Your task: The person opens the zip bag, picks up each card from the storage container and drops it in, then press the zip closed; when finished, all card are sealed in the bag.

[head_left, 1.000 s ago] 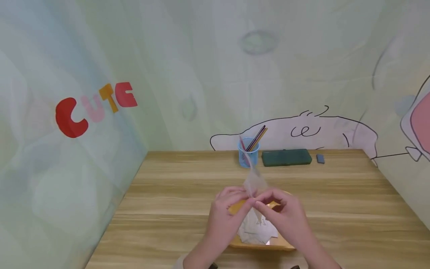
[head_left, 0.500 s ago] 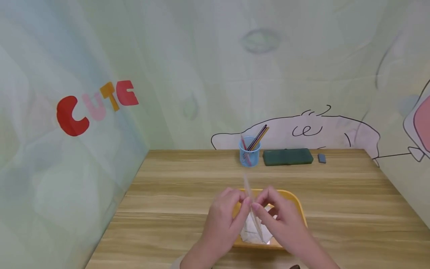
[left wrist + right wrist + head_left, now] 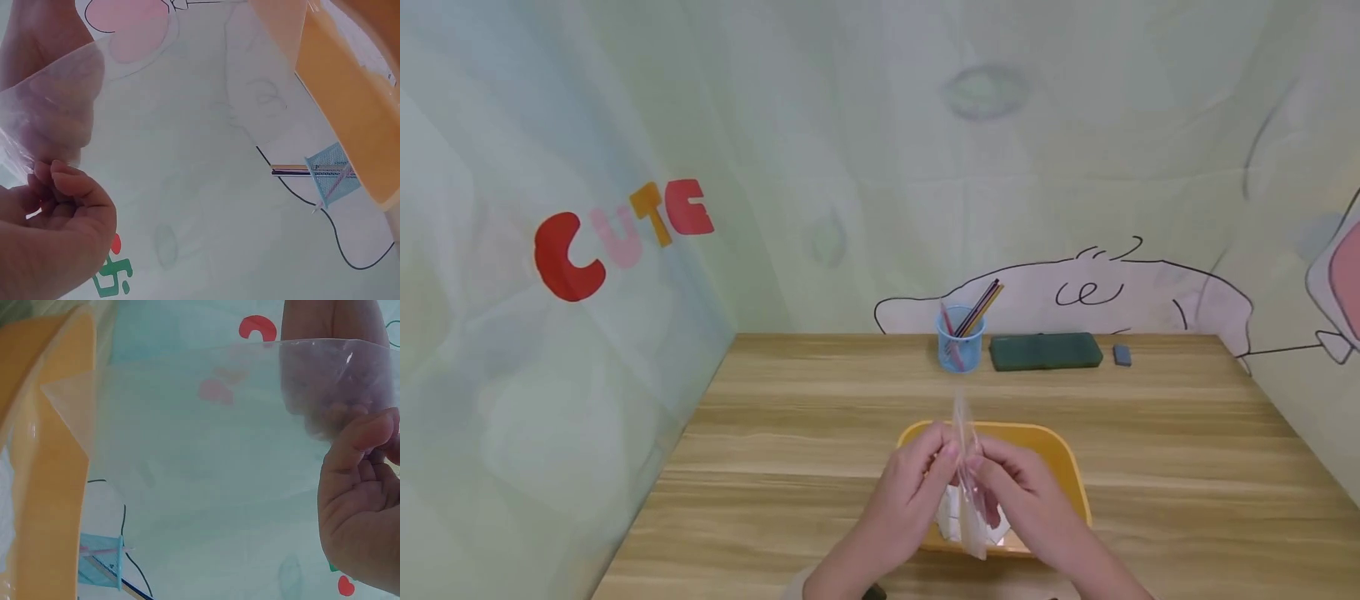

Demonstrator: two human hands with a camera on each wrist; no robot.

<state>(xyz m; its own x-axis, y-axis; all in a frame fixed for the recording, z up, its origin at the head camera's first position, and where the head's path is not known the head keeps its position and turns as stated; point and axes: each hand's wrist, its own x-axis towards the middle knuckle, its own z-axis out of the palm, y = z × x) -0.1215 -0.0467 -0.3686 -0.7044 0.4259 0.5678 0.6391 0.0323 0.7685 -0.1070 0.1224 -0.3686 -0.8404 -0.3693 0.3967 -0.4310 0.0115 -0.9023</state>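
Note:
A clear, thin plastic bag (image 3: 970, 521) hangs upright between my two hands, above the yellow tray (image 3: 1070, 475). My left hand (image 3: 904, 497) pinches it from the left with thumb and fingers. From the other side my right hand (image 3: 1032, 493) pinches it at about the same height. Through the see-through film (image 3: 206, 437) in the right wrist view, the other hand shows faintly. The left wrist view has the curled fingers of my left hand (image 3: 59, 231) at the film's edge. White paper-like pieces (image 3: 950, 510) lie in the tray, partly hidden by hands and bag.
The tray stands on a wood-grain table (image 3: 805, 450). Along its back edge are a blue mesh cup (image 3: 959, 352) with several pencils, a dark green case (image 3: 1046, 352) and a small blue eraser-like block (image 3: 1122, 355). A printed cloth backdrop (image 3: 820, 167) rises behind.
The plastic bag has turned to a narrower, more upright view and its lower end now hangs further down. My hands have shifted their pinch slightly, and more of the tray's rim shows.

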